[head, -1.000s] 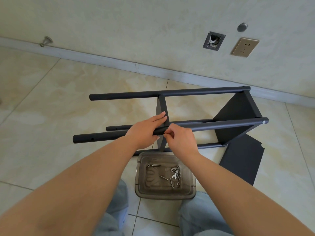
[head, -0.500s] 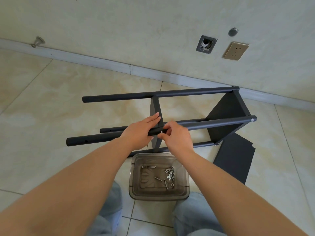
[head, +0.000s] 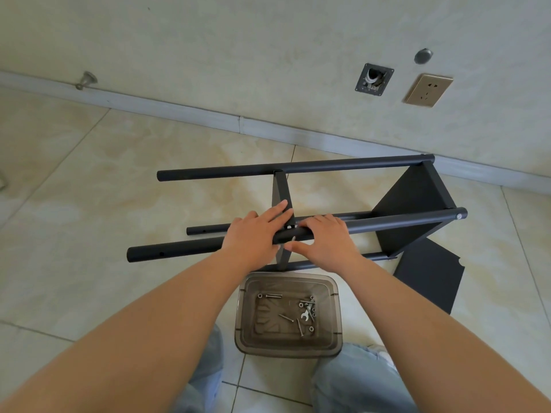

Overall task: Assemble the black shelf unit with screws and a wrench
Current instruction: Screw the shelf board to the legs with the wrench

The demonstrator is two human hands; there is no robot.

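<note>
Beige tiles by the wall carry the black shelf (head: pixel 414 204), on its side, four tubes running nine to three o'clock. Left hand (head: pixel 253 236) lies flat-fingered over the near tube (head: pixel 387 223); right hand (head: pixel 326 239) curls round it at the middle panel (head: pixel 281 192), tray (head: pixel 335 320) at six o'clock.

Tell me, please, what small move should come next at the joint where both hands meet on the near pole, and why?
Probably turn the screw further in by fingers. The right hand appears to pinch it at the near pole where the middle panel meets, while the left hand steadies the pole. The wrench lies in the tray, so tightening seems premature.
</note>
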